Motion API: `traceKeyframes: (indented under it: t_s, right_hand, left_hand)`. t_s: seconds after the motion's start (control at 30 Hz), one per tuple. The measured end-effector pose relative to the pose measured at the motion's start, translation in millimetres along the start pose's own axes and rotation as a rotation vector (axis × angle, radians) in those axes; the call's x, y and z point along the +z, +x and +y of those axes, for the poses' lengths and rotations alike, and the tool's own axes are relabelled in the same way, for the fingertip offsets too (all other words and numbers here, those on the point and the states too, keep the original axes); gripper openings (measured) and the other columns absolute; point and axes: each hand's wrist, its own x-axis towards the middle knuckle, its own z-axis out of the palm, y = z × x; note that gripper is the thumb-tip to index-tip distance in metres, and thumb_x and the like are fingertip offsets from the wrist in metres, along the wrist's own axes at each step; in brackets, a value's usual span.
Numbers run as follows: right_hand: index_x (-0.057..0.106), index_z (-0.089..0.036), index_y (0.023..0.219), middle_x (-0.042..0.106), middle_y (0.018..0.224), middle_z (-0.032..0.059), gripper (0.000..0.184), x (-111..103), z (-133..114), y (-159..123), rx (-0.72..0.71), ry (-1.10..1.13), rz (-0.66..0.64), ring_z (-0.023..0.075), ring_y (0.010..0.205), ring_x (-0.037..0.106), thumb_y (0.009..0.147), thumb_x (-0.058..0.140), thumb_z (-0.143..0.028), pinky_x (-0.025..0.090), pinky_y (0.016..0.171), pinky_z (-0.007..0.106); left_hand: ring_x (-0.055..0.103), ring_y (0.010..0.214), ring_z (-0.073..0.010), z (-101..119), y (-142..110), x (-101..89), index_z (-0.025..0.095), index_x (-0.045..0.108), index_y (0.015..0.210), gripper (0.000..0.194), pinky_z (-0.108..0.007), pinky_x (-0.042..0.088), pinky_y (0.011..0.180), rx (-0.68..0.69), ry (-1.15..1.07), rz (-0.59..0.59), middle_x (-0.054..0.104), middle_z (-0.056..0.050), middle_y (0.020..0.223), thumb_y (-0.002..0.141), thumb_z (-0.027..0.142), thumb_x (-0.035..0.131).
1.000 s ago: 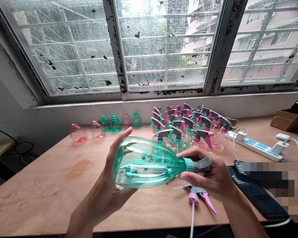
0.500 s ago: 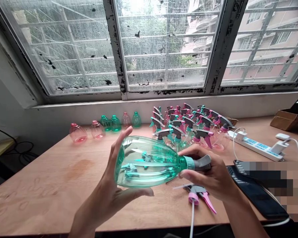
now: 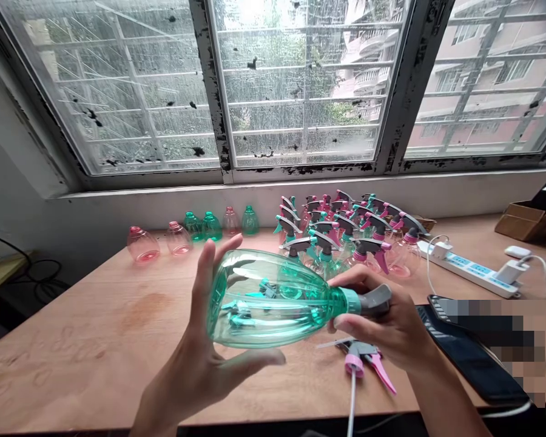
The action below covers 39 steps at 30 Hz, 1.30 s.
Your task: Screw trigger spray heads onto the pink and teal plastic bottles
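A clear green spray bottle (image 3: 273,303) lies sideways in the air between my hands, its base to the left. My left hand (image 3: 213,346) cups the base, with the fingers behind and the thumb stretched out below. My right hand (image 3: 391,328) is closed around the neck, at the teal collar (image 3: 351,300) and grey spray head (image 3: 377,300). Teal shapes show through the bottle wall; I cannot tell whether they are inside or behind. Under my right hand, a loose pink and grey trigger sprayer (image 3: 361,358) with a white tube rests on the table.
Several pink and green bottles without heads, such as a pink bottle (image 3: 143,244), stand at the back left. Many bottles with trigger heads (image 3: 341,227) crowd the back middle. A power strip (image 3: 471,267), a dark phone (image 3: 477,358) and a cardboard box (image 3: 528,221) lie right.
The bottle has shifted slightly, its spray head a little further right. On my left hand the fingers have spread further apart at the base. My right hand stays at the neck.
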Motion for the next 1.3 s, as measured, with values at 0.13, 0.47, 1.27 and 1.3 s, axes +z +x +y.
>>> traceKeyframes:
  t_s: [0.13, 0.47, 1.27, 1.3]
  right_hand:
    - [0.08, -0.023, 0.104, 0.071, 0.077, 0.0002, 0.043, 1, 1, 1, -0.03, 0.014, 0.025, 0.0145, 0.056, 0.065, 0.079, 0.097, -0.053, 0.051, 0.048, 0.023]
    - [0.082, -0.026, 0.105, 0.065, 0.071, -0.0025, 0.034, 1, 2, -2, -0.055, -0.055, 0.021, 0.0133, 0.054, 0.061, 0.083, 0.095, -0.048, 0.046, 0.047, 0.023]
    - [0.077, -0.032, 0.116, 0.076, 0.09, -0.0017, 0.031, -11, 5, 3, -0.264, -0.238, -0.076, 0.0136, 0.068, 0.066, 0.089, 0.093, -0.036, 0.051, 0.059, 0.019]
    - [0.076, -0.033, 0.116, 0.077, 0.091, -0.0018, 0.031, -11, 5, 3, -0.262, -0.234, -0.079, 0.0133, 0.067, 0.066, 0.089, 0.092, -0.036, 0.051, 0.059, 0.019]
  left_hand:
    - [0.043, 0.156, -0.0425, 6, 3, -0.6, 0.046, 0.02, 0.172, 0.122, -0.055, 0.059, 0.117, -0.057, 0.065, 0.011, 0.025, -0.006, 0.181, 0.077, 0.05, 0.096]
    - [0.042, 0.156, -0.0444, 8, 5, -7.5, 0.043, 0.024, 0.172, 0.119, -0.06, 0.055, 0.12, 0.019, 0.107, 0.018, 0.028, -0.008, 0.181, 0.077, 0.052, 0.096]
    - [0.034, 0.165, -0.0387, 6, 8, -5.5, 0.041, 0.023, 0.173, 0.116, -0.056, 0.044, 0.13, -0.044, 0.109, -0.026, 0.026, -0.006, 0.183, 0.082, 0.05, 0.093]
    - [0.033, 0.165, -0.0382, 6, 8, -6.2, 0.04, 0.025, 0.173, 0.114, -0.055, 0.044, 0.13, -0.033, 0.117, -0.03, 0.025, -0.006, 0.184, 0.082, 0.048, 0.093]
